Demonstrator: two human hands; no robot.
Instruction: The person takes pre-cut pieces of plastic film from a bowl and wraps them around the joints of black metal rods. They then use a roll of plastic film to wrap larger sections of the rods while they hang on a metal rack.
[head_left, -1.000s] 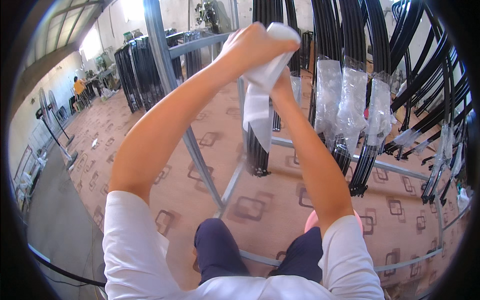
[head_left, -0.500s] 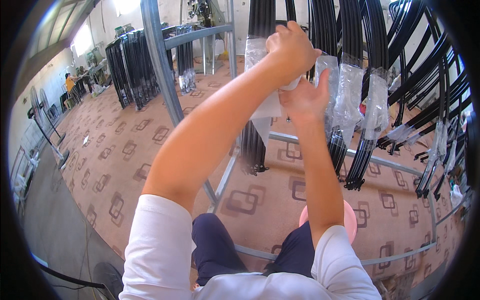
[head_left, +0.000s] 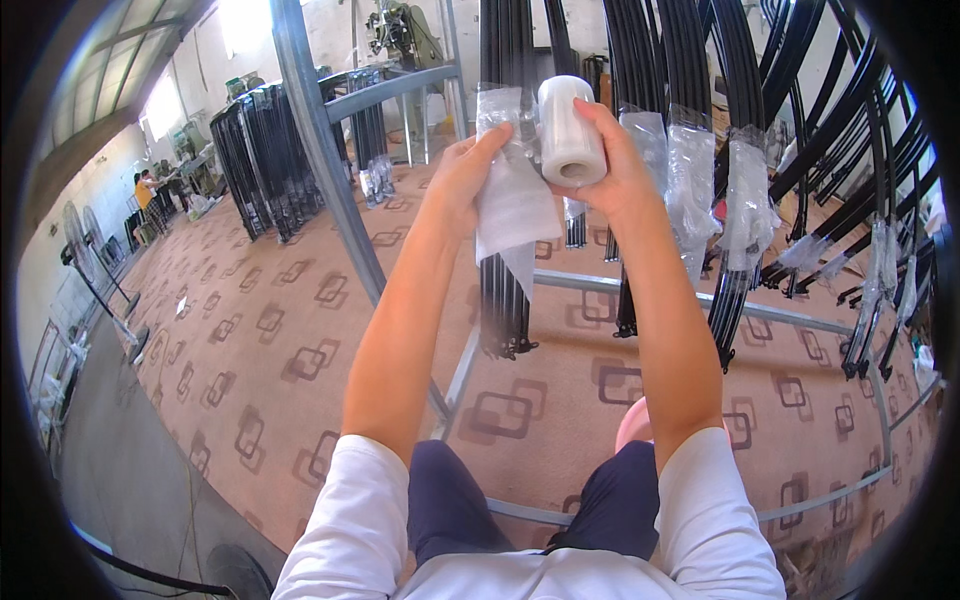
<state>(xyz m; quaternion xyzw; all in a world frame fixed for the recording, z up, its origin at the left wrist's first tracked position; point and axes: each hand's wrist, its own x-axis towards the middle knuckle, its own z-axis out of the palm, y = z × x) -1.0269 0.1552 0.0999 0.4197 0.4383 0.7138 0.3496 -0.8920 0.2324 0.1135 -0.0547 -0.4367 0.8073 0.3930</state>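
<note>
In front of me hangs a bundle of long, thin black strips (head_left: 506, 300), its lower part wrapped in clear film and a whitish sheet (head_left: 515, 212). My left hand (head_left: 463, 178) grips the wrapped bundle from its left side, thumb on the front and the other fingers hidden behind. A roll of clear plastic film (head_left: 570, 118) with a hollow core is in my right hand (head_left: 622, 172), just right of the bundle. The thumb rests on the roll's side. Film appears to run between roll and bundle.
More black bundles (head_left: 742, 90) with film-wrapped lower parts hang to the right. A grey metal frame (head_left: 345, 190) stands at left and runs low across the patterned floor. A pink basin (head_left: 634, 425) sits by my right knee. Standing fans (head_left: 88, 245) and a seated person (head_left: 147, 195) are far left.
My hands were crossed at the bundle, the left over the right. Now they are apart: the left has moved back to the bundle's left side, and the roll shows in the right.
</note>
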